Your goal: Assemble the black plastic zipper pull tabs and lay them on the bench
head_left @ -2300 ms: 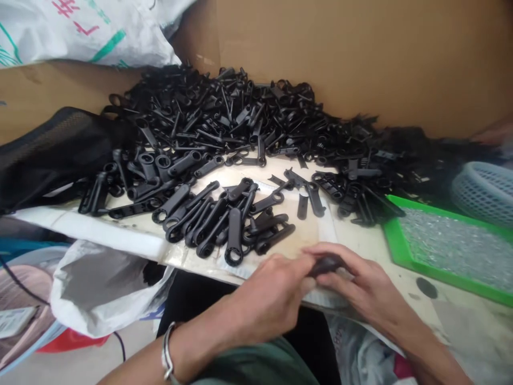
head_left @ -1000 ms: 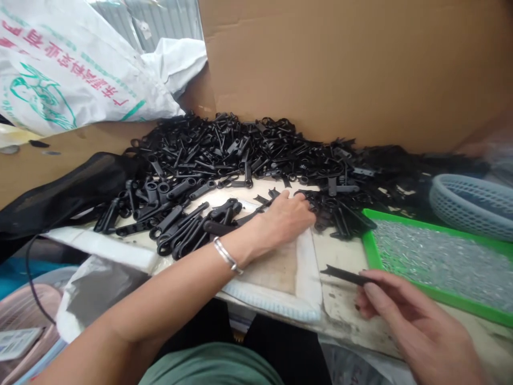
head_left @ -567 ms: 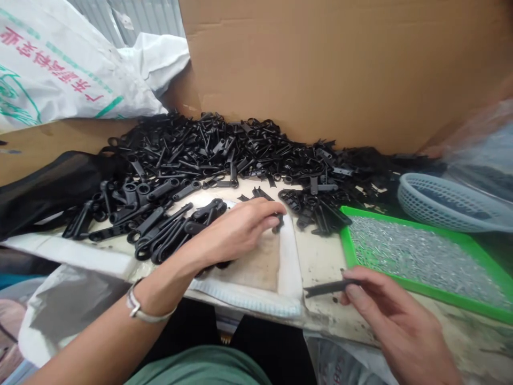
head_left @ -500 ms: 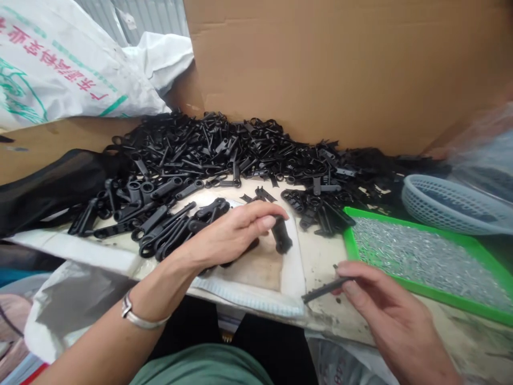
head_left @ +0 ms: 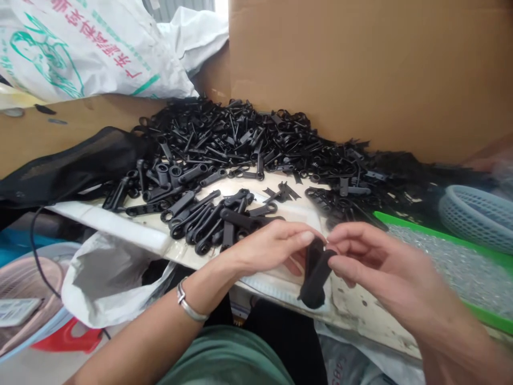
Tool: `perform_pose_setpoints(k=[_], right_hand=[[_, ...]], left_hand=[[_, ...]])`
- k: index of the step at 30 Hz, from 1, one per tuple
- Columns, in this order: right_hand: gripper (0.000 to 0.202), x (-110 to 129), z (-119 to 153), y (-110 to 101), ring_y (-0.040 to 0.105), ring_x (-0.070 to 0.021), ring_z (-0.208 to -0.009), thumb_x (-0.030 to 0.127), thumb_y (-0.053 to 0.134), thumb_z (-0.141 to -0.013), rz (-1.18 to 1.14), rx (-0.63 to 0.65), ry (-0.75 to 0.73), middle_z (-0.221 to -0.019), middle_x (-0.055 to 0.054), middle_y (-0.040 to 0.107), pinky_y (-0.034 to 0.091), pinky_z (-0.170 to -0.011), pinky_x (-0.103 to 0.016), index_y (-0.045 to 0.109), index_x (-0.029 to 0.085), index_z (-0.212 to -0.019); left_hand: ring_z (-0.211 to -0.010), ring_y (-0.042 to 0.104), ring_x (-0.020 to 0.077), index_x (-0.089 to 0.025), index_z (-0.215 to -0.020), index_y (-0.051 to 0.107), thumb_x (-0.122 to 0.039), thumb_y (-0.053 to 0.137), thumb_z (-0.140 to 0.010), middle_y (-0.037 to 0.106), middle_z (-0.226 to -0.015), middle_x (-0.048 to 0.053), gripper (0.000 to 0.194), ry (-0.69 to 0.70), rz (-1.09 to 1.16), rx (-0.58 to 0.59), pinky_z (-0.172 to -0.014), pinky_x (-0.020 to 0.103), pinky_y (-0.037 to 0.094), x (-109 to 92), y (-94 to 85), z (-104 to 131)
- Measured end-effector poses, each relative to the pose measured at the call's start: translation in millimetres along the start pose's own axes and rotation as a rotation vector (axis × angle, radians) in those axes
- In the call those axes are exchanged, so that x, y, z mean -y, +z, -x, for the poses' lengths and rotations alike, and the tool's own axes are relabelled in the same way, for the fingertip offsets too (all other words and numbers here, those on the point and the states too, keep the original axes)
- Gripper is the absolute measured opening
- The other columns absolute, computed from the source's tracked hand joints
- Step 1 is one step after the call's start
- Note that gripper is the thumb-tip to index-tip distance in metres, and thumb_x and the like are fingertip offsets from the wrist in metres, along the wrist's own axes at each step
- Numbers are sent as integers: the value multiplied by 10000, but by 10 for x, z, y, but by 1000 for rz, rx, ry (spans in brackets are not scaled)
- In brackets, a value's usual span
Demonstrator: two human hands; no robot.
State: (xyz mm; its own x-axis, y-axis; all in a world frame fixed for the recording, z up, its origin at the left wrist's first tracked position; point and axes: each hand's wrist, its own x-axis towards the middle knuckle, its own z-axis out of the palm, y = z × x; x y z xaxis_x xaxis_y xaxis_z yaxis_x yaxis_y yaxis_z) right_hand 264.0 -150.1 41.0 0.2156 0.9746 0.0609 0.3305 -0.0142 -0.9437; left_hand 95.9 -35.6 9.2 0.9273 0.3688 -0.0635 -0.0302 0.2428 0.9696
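Two black plastic pieces point(head_left: 315, 278) meet between my hands near the table's front edge, forming a narrow V. My left hand point(head_left: 276, 247), with a silver bracelet at the wrist, pinches the top of the left piece. My right hand point(head_left: 371, 262) grips the upper end of the other piece from the right. Something small and pale shows between the fingertips, too small to make out. Behind my left forearm lies a group of black plastic arms with ring ends point(head_left: 204, 219).
A large heap of black parts point(head_left: 240, 133) lies against the cardboard wall point(head_left: 360, 69). At the right are a green tray point(head_left: 492, 315) of small shiny pieces and a blue-grey basket point(head_left: 476, 219). White sacks point(head_left: 100, 48) hang at upper left.
My hands have come together, bringing the right hand's black piece against the left hand's one. The camera view has shifted, so the heap and tray appear farther right.
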Motion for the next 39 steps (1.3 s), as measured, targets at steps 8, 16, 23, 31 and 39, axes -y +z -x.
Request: perform_pose_setpoints(k=[8,16,23,31,39], right_hand=[[272,-2,-169,60,572,-105,-505,440,792,-749,96,127,77,-617,9,662,482,-420,-137,684,226,-878],[437,-239,-78,82,764,-228,-755,510,788,-681,190,-81,-20,-903,-38,790,628,-631,-237,747,300,-1063],[221,-300,39,278,758,-196,-745,435,800,-679,233,-412,-15,-890,-11,797,633,-746,-259,813,306,-858],[307,-406,93,352,736,-185,-855,418,794,-761,90,-418,19,-1009,-42,777,619,-769,-258,766,263,-1025],[340,-432,165,341,721,-238,-1016,417,732,-856,-366,-120,218,-1110,-84,765,576,-928,-367,724,264,-1160]], left_hand=[[-707,580,128,-140,-952,663,-334,429,-998,593,-743,15,306,116,-466,-96,-677,232,476,5,-18,106],[-643,531,157,-203,-1343,535,-318,438,-977,548,-709,-10,396,121,-573,-176,-615,263,389,-39,120,200],[-811,608,161,-193,-1455,368,-386,640,-896,650,-909,29,651,73,-77,-282,-741,279,474,232,217,244],[-766,611,169,-147,-1029,725,-292,557,-917,690,-815,18,249,15,-350,-352,-717,264,457,315,279,267],[-674,516,129,-158,-1015,714,-205,559,-894,628,-763,-10,203,71,-407,-286,-634,233,395,257,277,263]])
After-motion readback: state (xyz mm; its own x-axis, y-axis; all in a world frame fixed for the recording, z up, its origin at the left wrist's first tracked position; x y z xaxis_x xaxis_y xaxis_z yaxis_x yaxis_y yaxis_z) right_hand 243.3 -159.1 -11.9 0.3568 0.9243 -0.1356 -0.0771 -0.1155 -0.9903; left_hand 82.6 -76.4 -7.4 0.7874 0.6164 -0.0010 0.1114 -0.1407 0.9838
